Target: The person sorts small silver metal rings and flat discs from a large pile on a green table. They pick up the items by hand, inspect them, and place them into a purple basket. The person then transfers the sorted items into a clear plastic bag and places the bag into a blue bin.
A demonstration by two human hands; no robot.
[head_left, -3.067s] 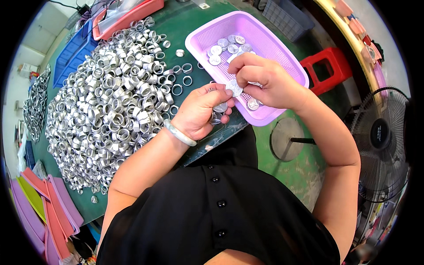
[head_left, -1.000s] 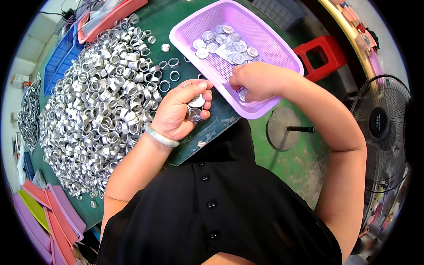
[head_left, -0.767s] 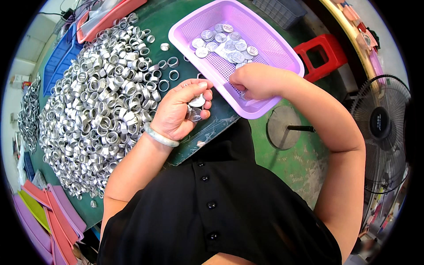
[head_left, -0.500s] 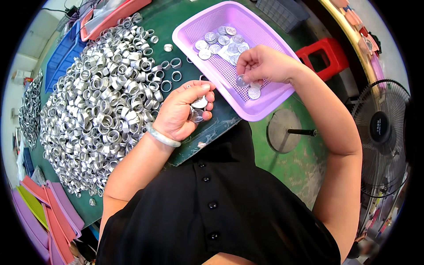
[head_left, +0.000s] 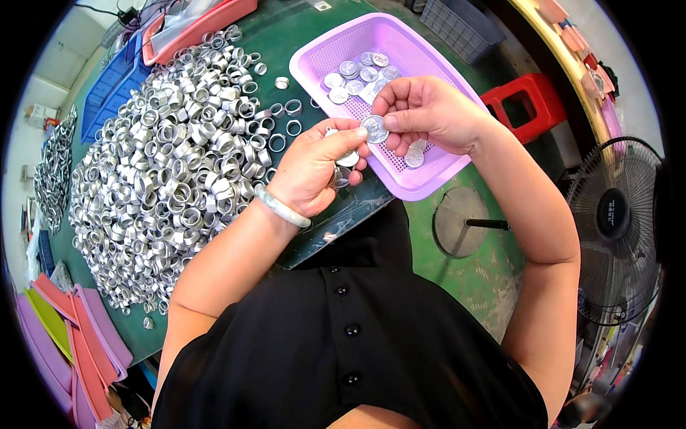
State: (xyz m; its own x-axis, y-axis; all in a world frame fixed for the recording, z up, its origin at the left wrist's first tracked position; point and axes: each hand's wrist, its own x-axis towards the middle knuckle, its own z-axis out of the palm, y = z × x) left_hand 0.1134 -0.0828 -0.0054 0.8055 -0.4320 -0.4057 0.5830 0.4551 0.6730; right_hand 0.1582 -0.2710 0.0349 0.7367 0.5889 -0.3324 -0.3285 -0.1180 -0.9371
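The right grip (head_left: 436, 116) pinches a round, silvery, patterned disc (head_left: 374, 130); just left of it, the left grip (head_left: 316, 163) clasps more shiny discs (head_left: 348, 159).

Black top (head_left: 271, 350), shiny round black buttons (head_left: 352, 330), pale smooth bangle (head_left: 281, 207)

From the person's head, above the black top (head_left: 286, 343), the fisheye camera faces steeply down onto the counter (head_left: 304, 36), close to the left hand (head_left: 309, 168) and right hand (head_left: 436, 114) mid-view. It spans from a blue tray (head_left: 108, 94) at far left to a fan (head_left: 613, 214) at right, bending straight edges near its rim.
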